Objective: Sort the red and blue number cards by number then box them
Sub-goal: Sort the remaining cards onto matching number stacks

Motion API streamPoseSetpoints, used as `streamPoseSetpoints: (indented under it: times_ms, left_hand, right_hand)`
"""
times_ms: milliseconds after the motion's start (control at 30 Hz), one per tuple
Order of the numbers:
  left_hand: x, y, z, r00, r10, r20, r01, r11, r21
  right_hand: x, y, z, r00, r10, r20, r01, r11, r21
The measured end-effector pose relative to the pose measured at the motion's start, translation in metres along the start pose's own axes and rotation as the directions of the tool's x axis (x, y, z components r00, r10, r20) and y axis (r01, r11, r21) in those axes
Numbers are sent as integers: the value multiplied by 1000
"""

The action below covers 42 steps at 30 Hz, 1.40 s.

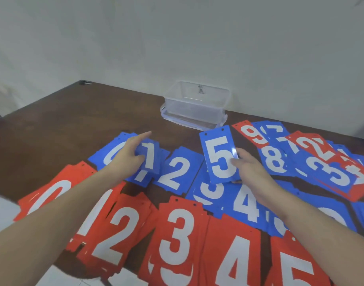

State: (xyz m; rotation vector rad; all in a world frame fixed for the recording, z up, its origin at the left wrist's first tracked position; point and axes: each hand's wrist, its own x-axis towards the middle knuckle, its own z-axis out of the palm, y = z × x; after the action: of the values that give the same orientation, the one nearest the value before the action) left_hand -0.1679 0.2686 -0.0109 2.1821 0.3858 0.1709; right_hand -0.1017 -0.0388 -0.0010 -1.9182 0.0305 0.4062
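My right hand [252,170] pinches a blue 5 card [219,155] by its right edge and holds it tilted above the blue row. My left hand [128,153] holds a blue 1 card [150,159] over the blue 1 pile, forefinger stretched out. Blue piles 0 [113,149], 2 [177,170], 3 [210,190] and 4 [246,203] lie in a row on the brown table. Red piles 0 [53,193], 2 [119,232], 3 [179,236], 4 [234,259] and 5 [294,265] form the near row. A clear plastic box [197,104] stands at the back.
A jumbled heap of red and blue cards [313,159] covers the table's right side. The box sits on its lid [170,117] against the white wall. Bare table [63,120] shows at the left and back. Light floor tiles [3,213] show below the table's left edge.
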Motion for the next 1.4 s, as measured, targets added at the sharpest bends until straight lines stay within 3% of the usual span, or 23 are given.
streamPoseSetpoints:
  times_ms: [133, 267, 400, 533, 633, 900, 1067, 1200, 1400]
  left_hand:
    - [4, -16, -13, 990, 59, 129, -75, 990, 120]
    - [11, -25, -15, 976, 33, 216, -84, 969, 231]
    - [13, -21, -8, 988, 51, 146, -130, 786, 604]
    - [13, 0, 13, 961, 229, 158, -277, 832, 480]
    - [12, 25, 37, 937, 253, 241, -333, 855, 398]
    - [14, 76, 116, 815, 407, 413, -545, 781, 306]
    - [12, 103, 152, 769, 442, 461, -589, 770, 244]
    - [12, 115, 172, 752, 453, 478, -603, 766, 223]
    - [21, 140, 200, 761, 411, 502, -591, 759, 274]
  right_hand:
    - [0, -6, 9, 999, 25, -24, -24, 999, 39]
    - [1, -3, 5, 998, 15, -64, -16, 1000, -13]
    - [-3, -1, -11, 997, 1, -82, -3, 1000, -28]
    - [-5, 3, -43, 993, 11, -113, -13, 1000, -13]
    - [-10, 12, -73, 991, -2, -135, 5, 1000, 24]
    - [-34, 37, -128, 972, 89, -216, -85, 996, 25]
    - [-44, 61, -145, 978, -23, -205, -27, 970, -240]
    - [-42, 76, -149, 985, -97, -142, 18, 880, -475]
    - [-40, 88, -160, 982, -165, -95, 68, 770, -634]
